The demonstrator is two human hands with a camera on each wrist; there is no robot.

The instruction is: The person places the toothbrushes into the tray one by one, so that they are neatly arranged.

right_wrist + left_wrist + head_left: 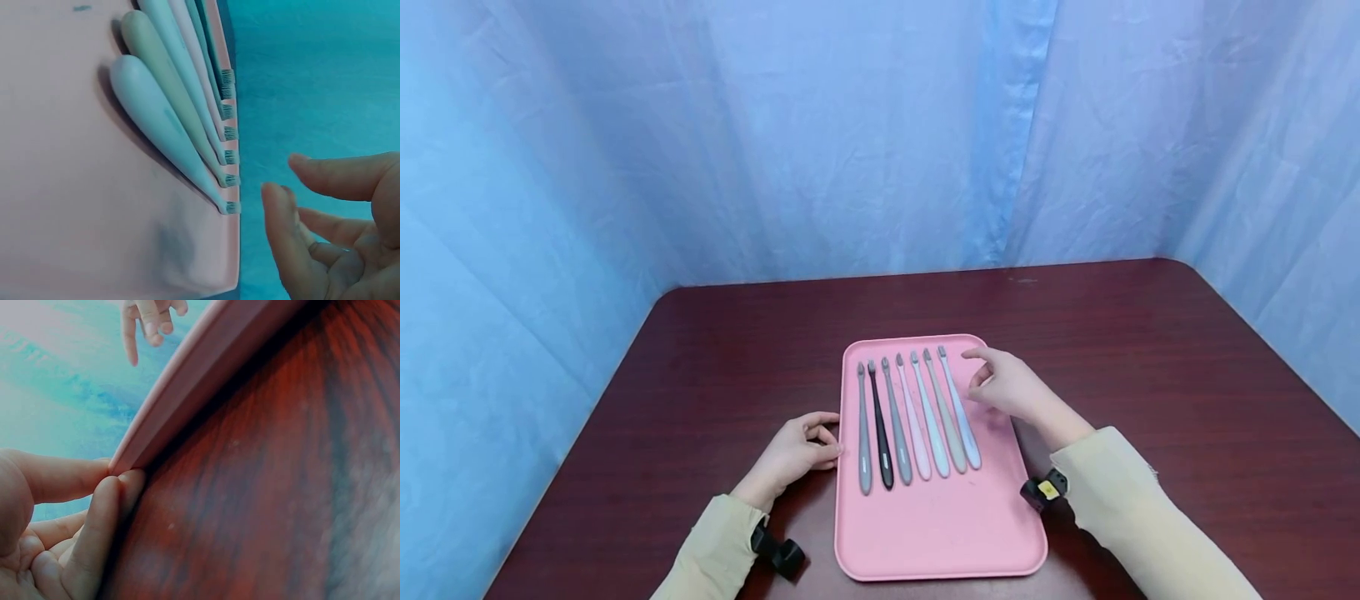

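Several toothbrushes lie side by side on a pink tray (940, 533), heads toward the far end. Leftmost is a grey toothbrush (864, 442), beside it a black toothbrush (881, 429); pale ones fan out to a light blue toothbrush (962, 417) at the right. My left hand (793, 454) pinches the tray's left rim, fingers above and below its edge (153, 422) in the left wrist view. Above the tray's far right part hovers my right hand (1011, 385), thumb and fingers apart and holding nothing. In the right wrist view, bristle heads (232, 207) sit just left of those fingertips.
The tray rests on a dark reddish wooden table (737, 358). Light blue curtains (850, 150) hang behind the table and along both sides. Each wrist wears a small black device, such as the right wrist camera (1037, 493).
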